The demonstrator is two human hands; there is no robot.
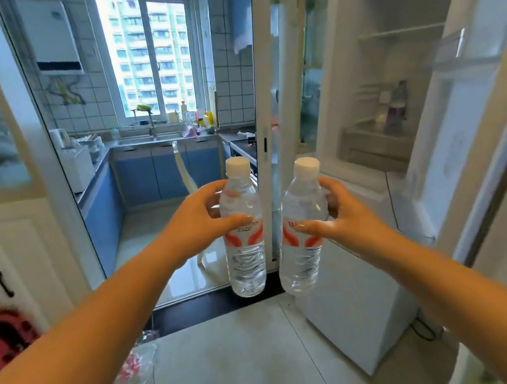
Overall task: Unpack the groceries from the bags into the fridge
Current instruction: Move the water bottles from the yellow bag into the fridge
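Both grips are closed on water bottles: the left hand (200, 222) wraps the left bottle (243, 234) at its upper body, thumb across the front just above the red-and-white label, and the right hand (342, 214) holds the right bottle (300, 234) the same way from its right side. These clear bottles with white caps are held up in mid-air at the centre of the frame, close beside each other but apart, the left one upright and the right one tilted slightly, its cap leaning right. To the right of them the fridge (398, 84) stands with its door (473, 120) swung open; blurred items sit on a shelf inside. At lower left a crumpled clear plastic bag (136, 369) lies on the pale tiled floor (251, 367). Beyond the bottles, at upper centre, a kitchen with blue cabinets and a steel counter (150, 139) runs under a window (149, 54)
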